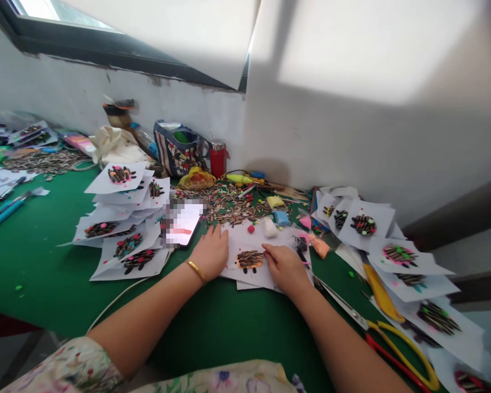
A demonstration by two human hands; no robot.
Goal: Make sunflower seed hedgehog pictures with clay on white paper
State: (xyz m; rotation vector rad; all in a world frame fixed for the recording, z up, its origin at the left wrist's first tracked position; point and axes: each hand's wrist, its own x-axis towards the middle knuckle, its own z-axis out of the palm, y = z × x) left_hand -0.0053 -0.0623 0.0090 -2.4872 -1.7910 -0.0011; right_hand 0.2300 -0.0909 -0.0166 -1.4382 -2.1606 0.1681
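My left hand (211,252), with a gold bangle on the wrist, rests curled on the left edge of a white paper sheet (245,238) on the green table (36,256). A seed figure (250,260) of striped sunflower seeds on orange clay sits on that sheet. My right hand (285,266) lies beside it, fingertips pinched at the figure's right end; what they hold is too small to make out. A heap of loose sunflower seeds (225,203) lies just beyond the sheet.
Piles of finished seed pictures lie left (125,229) and right (396,256). A phone (183,224) sits left of the sheet. Clay lumps (280,217), yellow-handled scissors (396,338), a red flask (218,159) and a patterned bag (175,148) stand near the wall.
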